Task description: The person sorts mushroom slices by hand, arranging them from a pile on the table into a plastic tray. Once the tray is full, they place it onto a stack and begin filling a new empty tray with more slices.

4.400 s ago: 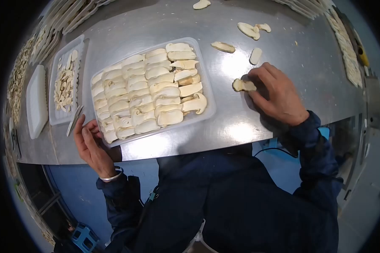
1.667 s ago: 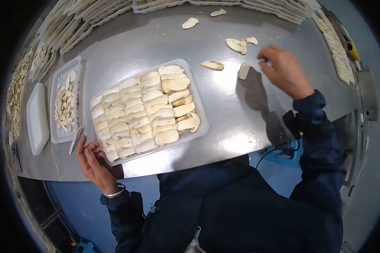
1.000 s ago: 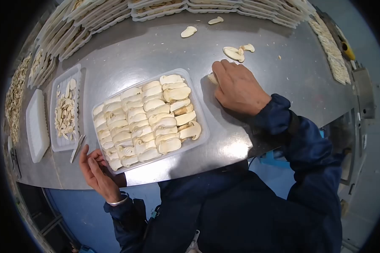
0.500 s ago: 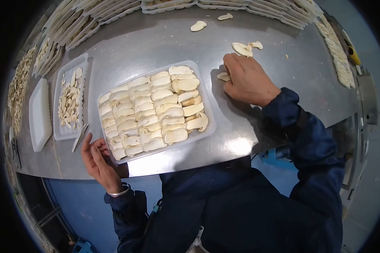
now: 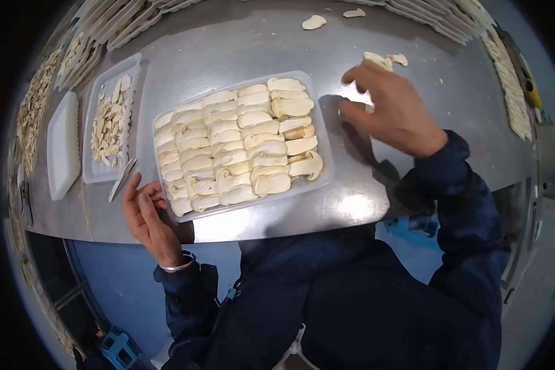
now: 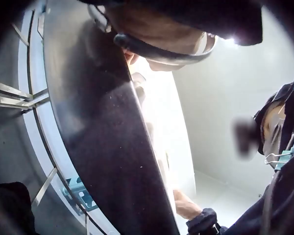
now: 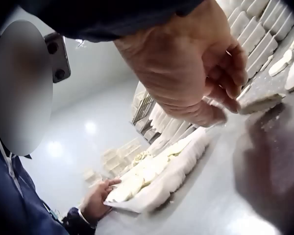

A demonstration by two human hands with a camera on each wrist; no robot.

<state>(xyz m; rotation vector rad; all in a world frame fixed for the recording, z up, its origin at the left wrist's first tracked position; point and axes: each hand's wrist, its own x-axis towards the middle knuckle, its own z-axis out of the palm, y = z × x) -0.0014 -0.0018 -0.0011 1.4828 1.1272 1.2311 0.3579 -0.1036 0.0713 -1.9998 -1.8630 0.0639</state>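
In the head view, a clear plastic tray (image 5: 325, 179) holds overlapping rows of pale mushroom slices. My left hand (image 5: 157, 233) rests at the tray's near left corner, fingers relaxed against its edge; the right wrist view shows this left hand (image 7: 95, 198) at the corner too. My right hand (image 5: 401, 114) hovers over the steel table right of the tray, thumb and index finger spread apart. In the right wrist view, a mushroom slice (image 7: 262, 104) is right at the fingertips of this hand (image 7: 186, 73). The left wrist view shows mostly the table edge and bracelet.
Loose mushroom slices (image 5: 314, 23) lie toward the back of the table (image 5: 240, 46). A tray of small pieces (image 5: 110, 126), a white tray on its side (image 5: 63, 148) and tweezers (image 5: 122, 180) are at left. Stacked trays (image 5: 114, 21) line the back.
A slice the right hand pinched earlier has left its fingers. That hand went to slices beside the tray, then drew back slightly and spread its thumb and index finger. The left hand stays put.
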